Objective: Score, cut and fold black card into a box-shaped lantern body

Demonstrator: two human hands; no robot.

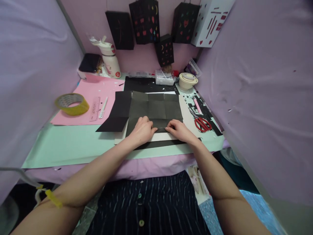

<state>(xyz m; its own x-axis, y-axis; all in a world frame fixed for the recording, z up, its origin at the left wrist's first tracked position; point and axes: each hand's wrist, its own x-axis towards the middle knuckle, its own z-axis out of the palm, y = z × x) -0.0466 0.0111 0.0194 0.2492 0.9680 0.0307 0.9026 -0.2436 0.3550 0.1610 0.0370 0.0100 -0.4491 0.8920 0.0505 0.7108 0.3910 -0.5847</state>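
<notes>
Centrally on my bench (73,147) lies creased black paper (156,109); my left hand (142,130) and right hand (180,130) press its near fold, each grip pinching the edge. Uneven pressure could skew the crease.

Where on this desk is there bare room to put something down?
The widest bare patch is the green sheet at front left, bordered by the pink sheet and the tape roll. Both hands, left hand and right hand, press the black paper mid-desk. The right side is crowded with scissors and scraps, the back with bottle and bowl.
</notes>
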